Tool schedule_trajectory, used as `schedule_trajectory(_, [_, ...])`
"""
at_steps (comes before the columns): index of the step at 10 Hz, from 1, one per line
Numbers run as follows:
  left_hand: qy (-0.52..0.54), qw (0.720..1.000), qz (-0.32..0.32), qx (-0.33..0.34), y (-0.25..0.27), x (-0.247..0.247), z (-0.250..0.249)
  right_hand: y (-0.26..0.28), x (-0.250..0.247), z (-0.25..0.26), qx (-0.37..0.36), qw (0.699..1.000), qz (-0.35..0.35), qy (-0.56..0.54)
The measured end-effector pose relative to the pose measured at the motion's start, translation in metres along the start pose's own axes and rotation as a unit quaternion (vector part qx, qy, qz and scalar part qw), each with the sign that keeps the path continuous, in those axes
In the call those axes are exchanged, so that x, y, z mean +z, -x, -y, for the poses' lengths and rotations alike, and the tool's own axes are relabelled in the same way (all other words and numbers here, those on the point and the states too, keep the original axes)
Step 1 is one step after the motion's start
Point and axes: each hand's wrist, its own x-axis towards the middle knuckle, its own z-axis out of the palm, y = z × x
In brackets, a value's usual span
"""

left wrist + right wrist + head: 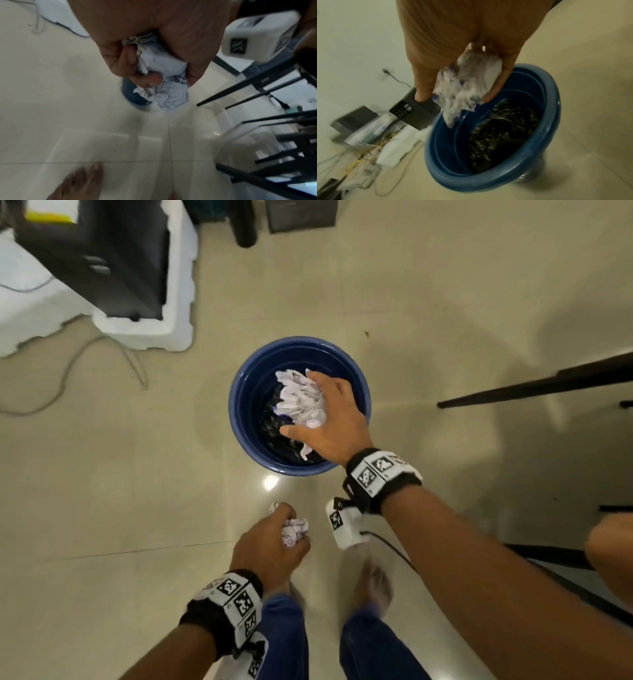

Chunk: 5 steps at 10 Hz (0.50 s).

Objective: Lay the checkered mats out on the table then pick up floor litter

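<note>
I stood over the blue bin (299, 405) on the pale tiled floor (102, 474), my bare feet (80, 181) just short of it. My right hand (334, 422) was stretched out above the bin's mouth, palm down, with a big wad of crumpled white paper (301, 400) bunched under it. From the right wrist view my fingers (496, 86) looked fairly straight beside the wad, which hung blurred below the palm, so I could not tell whether I gripped it or it was slipping free. Under it, inside the bin, lay a crinkled black liner bag (503, 128).

My left hand (270, 546) was lower and nearer my body, well short of the bin, fingers curled tight round a smaller paper ball (294, 530); the left wrist view showed my thumb and fingertips (130, 56) pressed into that crumpled scrap.

Both wrists wore black straps with white marker blocks (380, 470). To my left a black box (113, 258) sat in white foam packing (171, 313), with grey cables (72, 364) trailing over the tiles. To my right stood thin black furniture legs (534, 390). The checkered mats and the table top showed in none of the views.
</note>
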Motion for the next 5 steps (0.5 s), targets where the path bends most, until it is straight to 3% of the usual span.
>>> schedule_trajectory(1, [0.031, 0.998, -0.053, 0.01, 0.001, -0.022, -0.013, -0.014, 0.009, -0.015, 0.032, 0.999, 0.007, 0.041])
schedule_trajectory(2, [0.05, 0.994, -0.097, 0.018, -0.011, -0.043, -0.03, 0.001, 0.002, -0.031, 0.041, 0.996, -0.076, -0.031])
schedule_trajectory(3, [0.036, 0.991, -0.115, 0.055, -0.038, -0.061, -0.042, 0.034, -0.012, -0.051, 0.053, 0.988, -0.143, -0.022])
schedule_trajectory(4, [-0.053, 0.986, -0.122, 0.096, -0.078, -0.079, -0.066, 0.063, -0.03, -0.067, 0.082, 0.98, -0.181, -0.021])
schedule_trajectory(5, [-0.205, 0.976, -0.04, 0.061, -0.114, -0.093, -0.084, 0.073, -0.039, -0.074, 0.122, 0.973, -0.195, -0.001])
